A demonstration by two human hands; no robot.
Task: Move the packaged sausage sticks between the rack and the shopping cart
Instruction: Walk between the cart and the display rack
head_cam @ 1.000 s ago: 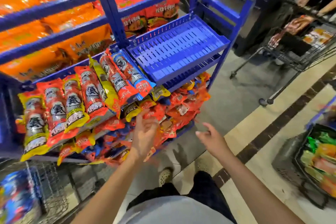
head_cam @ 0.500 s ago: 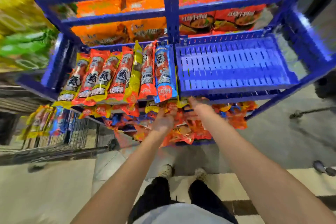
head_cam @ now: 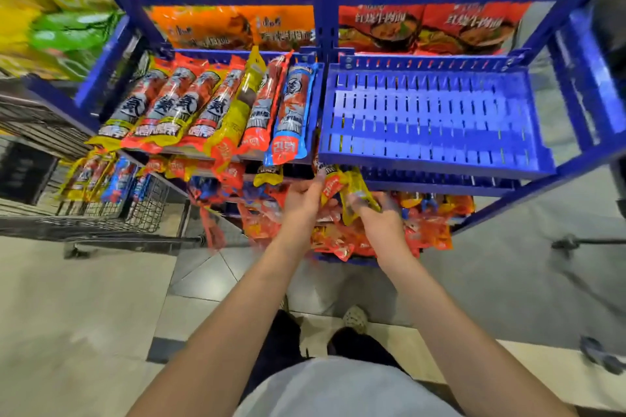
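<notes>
Both hands are down in the pile at the centre of the frame! The right hand (head_cam: 376, 217) has its fingers curled round a yellow packet (head_cam: 359, 195) and is lifting it clear of the others. The left hand (head_cam: 303, 195) is up against a red-and-yellow packet (head_cam: 330, 184) just beside it. Touching, yes, but through the blur I cannot tell whether it grips. Two hands at once makes sense, since these slippery little packs lie tangled and one hand steadies while the other pulls.

Under them is the loose heap of sausage packets (head_cam: 342, 240), low on the blue rack (head_cam: 325, 27), tumbled and overlapping, so each has to be teased out. Just above, left of centre, a row of long sausage sticks (head_cam: 210, 105) lies side by side on a sloped tray with the labels facing out for shoppers. To its right sits a slotted blue tray (head_cam: 430, 112).

The shopping cart (head_cam: 145, 206) is parked tight against the rack at the left edge, with more sausage packs (head_cam: 98, 176) standing inside it. That looks deliberate, a short swing from shelf to basket. Noodle packs (head_cam: 237, 27) fill the upper shelves and play no part here.
</notes>
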